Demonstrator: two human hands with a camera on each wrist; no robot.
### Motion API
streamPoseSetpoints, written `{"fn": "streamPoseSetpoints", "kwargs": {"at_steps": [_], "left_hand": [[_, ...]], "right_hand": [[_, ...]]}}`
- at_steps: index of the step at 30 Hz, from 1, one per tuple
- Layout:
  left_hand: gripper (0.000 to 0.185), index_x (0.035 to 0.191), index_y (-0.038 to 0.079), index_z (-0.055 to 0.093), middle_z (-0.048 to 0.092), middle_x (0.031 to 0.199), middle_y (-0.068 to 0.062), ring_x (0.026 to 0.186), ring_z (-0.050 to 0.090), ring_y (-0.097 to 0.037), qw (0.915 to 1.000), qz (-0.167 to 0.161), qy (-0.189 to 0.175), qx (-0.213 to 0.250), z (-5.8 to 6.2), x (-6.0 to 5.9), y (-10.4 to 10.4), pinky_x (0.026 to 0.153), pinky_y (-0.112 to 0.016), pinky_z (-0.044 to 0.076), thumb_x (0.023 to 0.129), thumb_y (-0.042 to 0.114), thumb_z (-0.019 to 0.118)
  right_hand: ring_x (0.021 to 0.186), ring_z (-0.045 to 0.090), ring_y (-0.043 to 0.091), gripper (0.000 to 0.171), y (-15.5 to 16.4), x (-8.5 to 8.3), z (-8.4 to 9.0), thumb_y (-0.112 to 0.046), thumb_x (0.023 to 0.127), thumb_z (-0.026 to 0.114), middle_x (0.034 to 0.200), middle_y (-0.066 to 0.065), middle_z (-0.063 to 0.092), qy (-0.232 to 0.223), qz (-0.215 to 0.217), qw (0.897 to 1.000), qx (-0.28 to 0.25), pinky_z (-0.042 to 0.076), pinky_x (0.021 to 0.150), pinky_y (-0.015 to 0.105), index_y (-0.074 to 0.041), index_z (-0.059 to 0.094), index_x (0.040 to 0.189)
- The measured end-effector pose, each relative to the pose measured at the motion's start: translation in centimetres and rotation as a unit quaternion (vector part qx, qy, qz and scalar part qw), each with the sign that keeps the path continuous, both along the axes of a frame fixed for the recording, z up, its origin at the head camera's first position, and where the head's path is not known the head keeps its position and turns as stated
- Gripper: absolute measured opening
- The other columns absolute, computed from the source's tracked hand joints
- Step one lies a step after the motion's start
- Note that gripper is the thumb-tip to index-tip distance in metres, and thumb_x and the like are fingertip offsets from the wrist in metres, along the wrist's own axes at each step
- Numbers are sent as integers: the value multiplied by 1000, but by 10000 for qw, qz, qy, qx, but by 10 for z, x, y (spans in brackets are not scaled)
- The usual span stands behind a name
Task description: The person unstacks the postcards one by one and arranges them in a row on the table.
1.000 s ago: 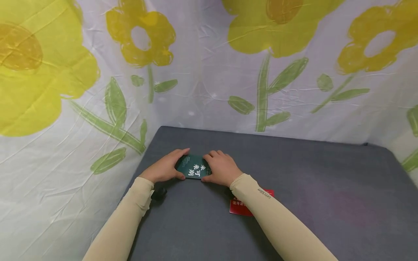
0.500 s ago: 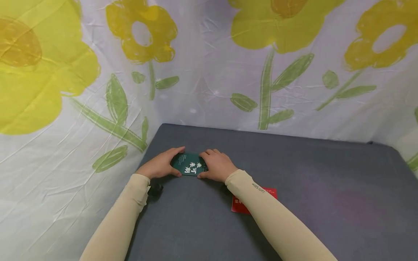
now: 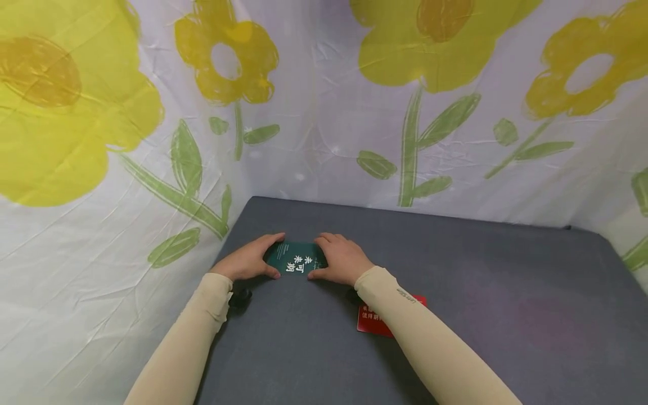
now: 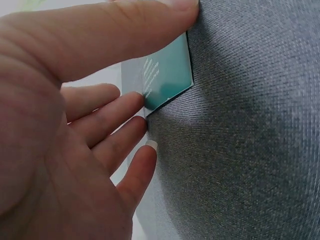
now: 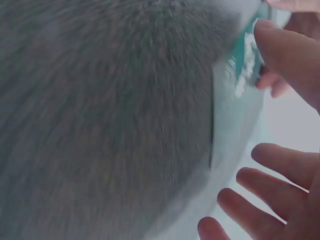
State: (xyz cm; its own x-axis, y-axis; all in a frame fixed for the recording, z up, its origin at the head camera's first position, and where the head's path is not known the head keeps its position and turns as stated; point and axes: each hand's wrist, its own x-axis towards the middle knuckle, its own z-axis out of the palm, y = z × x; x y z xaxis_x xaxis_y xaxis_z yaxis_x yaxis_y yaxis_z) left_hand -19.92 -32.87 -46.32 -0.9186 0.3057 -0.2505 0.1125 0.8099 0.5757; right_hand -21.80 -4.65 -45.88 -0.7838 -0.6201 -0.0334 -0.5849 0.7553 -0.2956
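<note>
We look down on a grey fabric-covered counter (image 3: pixel 455 315) that stands against a white sheet printed with yellow flowers (image 3: pixel 354 112). Near the far left corner of the counter lies a dark green card (image 3: pixel 296 259) with white characters on its face, flat on the fabric. Our left hand (image 3: pixel 248 261) is at the card's left end and our right hand (image 3: pixel 341 260) at its right end, so the card sits between the two.

In the left wrist view, the thumb (image 4: pixel 125 35) reaches over the near edge of the green card (image 4: pixel 167 75), and the fingers (image 4: pixel 107 112) lie stretched toward its far corner, touching it. That grip is a loose one: fingers fairly straight, set against the card's edges. In the right wrist view, which is blurred, one fingertip (image 5: pixel 280 50) meets the edge of the card (image 5: pixel 245 62), while the other fingers (image 5: pixel 270 190) are spread and apart; this grip too stays uncurled, only touching the card.

A red card (image 3: pixel 372 322) lies on the counter nearer to us, partly hidden under the beige sleeve (image 3: pixel 430 349) of the right arm. A small dark object (image 3: pixel 238 297) shows beside the left wrist; we cannot tell what it is.
</note>
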Motion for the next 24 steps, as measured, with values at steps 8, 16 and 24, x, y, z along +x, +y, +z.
{"fn": "streamPoseSetpoints", "kwargs": {"at_steps": [8, 16, 24], "left_hand": [[114, 173, 13, 26, 33, 177, -15, 165, 29, -38, 9978, -84, 605, -254, 5, 9, 26, 130, -64, 22, 84, 29, 95], [112, 173, 16, 26, 37, 176, -9, 164, 34, -31, 9883, -1124, 986, -313, 22, 32, 119, 132, -59, 20, 86, 40, 93], [110, 170, 14, 34, 46, 170, -5, 158, 43, -26, 9788, -1874, 661, -508, 10, 53, 188, 130, -53, 32, 84, 52, 90]], "right_hand": [[154, 49, 34, 92, 59, 21, 13, -62, 89, 82, 169, 10, 47, 48, -310, 9994, -140, 43, 124, 59, -13, 51, 161], [148, 54, 36, 90, 117, 53, 18, -60, 88, 84, 163, 12, 54, 68, -521, 9984, -221, 47, 120, 60, -11, 55, 158], [141, 59, 33, 89, 164, 88, 5, -60, 83, 88, 153, 7, 63, 23, -735, 9962, -457, 53, 113, 60, -13, 61, 153]]}}
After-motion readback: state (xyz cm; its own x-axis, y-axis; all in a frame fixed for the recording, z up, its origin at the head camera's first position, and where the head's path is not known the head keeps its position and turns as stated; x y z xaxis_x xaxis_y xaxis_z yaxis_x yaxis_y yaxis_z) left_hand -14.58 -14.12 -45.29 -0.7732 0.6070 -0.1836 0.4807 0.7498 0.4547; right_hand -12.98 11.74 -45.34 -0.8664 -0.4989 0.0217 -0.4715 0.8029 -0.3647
